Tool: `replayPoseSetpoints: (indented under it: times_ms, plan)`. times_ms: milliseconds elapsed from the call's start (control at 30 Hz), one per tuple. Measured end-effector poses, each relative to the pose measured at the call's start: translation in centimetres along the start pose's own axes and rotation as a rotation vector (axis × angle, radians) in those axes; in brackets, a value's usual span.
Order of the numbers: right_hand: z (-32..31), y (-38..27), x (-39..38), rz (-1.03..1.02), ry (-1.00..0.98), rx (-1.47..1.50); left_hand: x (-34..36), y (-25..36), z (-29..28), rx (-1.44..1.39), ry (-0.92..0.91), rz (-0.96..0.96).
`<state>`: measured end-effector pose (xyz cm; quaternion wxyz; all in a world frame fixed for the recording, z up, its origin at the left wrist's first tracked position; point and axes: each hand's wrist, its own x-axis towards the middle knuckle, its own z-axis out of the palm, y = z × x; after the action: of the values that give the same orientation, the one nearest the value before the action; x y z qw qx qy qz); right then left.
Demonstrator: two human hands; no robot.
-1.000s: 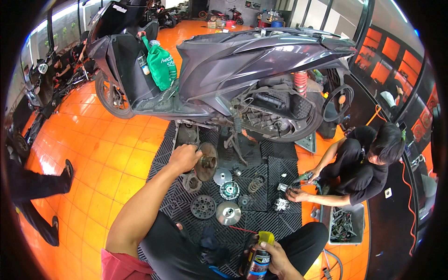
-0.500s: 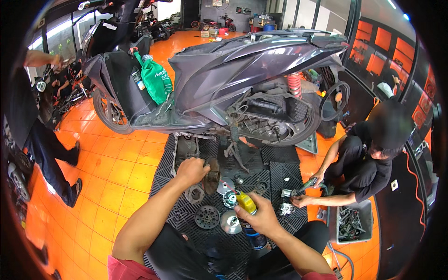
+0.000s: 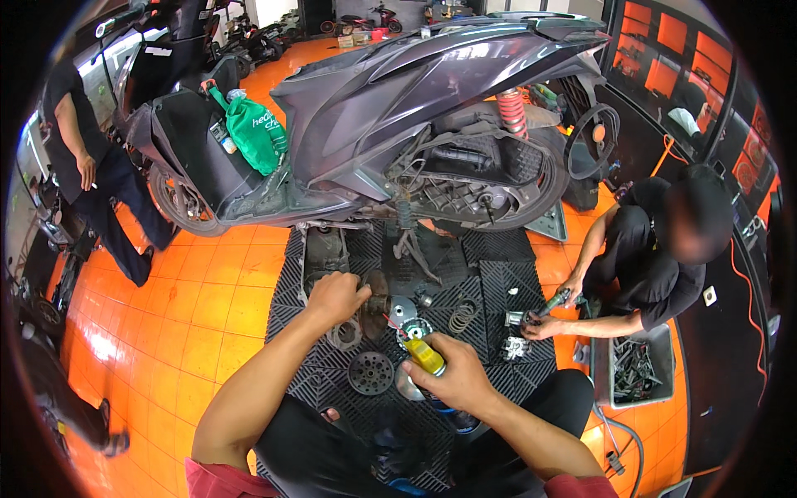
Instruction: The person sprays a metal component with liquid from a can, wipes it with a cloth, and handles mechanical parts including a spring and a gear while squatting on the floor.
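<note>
My left hand (image 3: 339, 297) is closed on the edge of a rusty brown, bowl-shaped metal part (image 3: 374, 305), held tilted above the rubber mat. In my right hand (image 3: 457, 372) is a spray can (image 3: 426, 357) with a yellow top and a thin red straw pointing toward the rusty part. My fingers and wrist cover much of its dark blue body. Below and between my hands lie a round drilled metal plate (image 3: 371, 373), a shiny disc (image 3: 403, 310), a silver toothed part (image 3: 415, 329) and, beside the rusty part, a pale ring (image 3: 344, 335).
A dark scooter (image 3: 398, 108) with its side opened stands across the mat (image 3: 506, 290). At right, a crouching person (image 3: 672, 249) works on a metal part near a grey bin of tools (image 3: 639, 369). Another person (image 3: 100, 158) stands at left. A coil spring (image 3: 465, 315) lies on the mat.
The spray can has tipped toward the rusty part, and its red straw now shows. My left hand keeps its hold. The person at left has stepped closer to the scooter. My view has tilted down.
</note>
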<state>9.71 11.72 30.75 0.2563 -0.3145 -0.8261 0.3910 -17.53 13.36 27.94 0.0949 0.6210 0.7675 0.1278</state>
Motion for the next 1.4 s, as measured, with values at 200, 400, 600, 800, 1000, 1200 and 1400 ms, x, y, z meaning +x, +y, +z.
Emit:
replayPoseSetpoints:
  times_ms: [200,400,600,800,1000,1200,1400]
  plan:
    - [-0.3,-0.1,0.0,0.024,0.005,-0.003,0.0,0.4,0.0,-0.007,0.012,0.024]
    - [-0.1,0.1,-0.1,-0.005,0.028,0.025,0.0,0.3,0.1,-0.011,0.016,0.031]
    - [-0.5,0.2,-0.1,-0.003,0.053,0.044,-0.1,-0.1,0.0,-0.049,0.036,0.056]
    - [-1.7,-0.1,0.0,0.029,0.077,0.093,0.0,-0.7,-0.5,-0.052,0.046,0.057]
    - [-1.8,0.3,-0.3,0.056,0.054,0.098,0.0,-0.5,-0.8,-0.042,0.039,0.022]
    - [-1.6,0.9,-0.4,0.053,0.079,0.061,0.0,-0.6,-0.8,-0.046,0.046,0.026]
    - [-2.0,0.3,-0.4,0.015,0.101,0.103,0.0,-0.7,-0.7,-0.043,0.045,0.030]
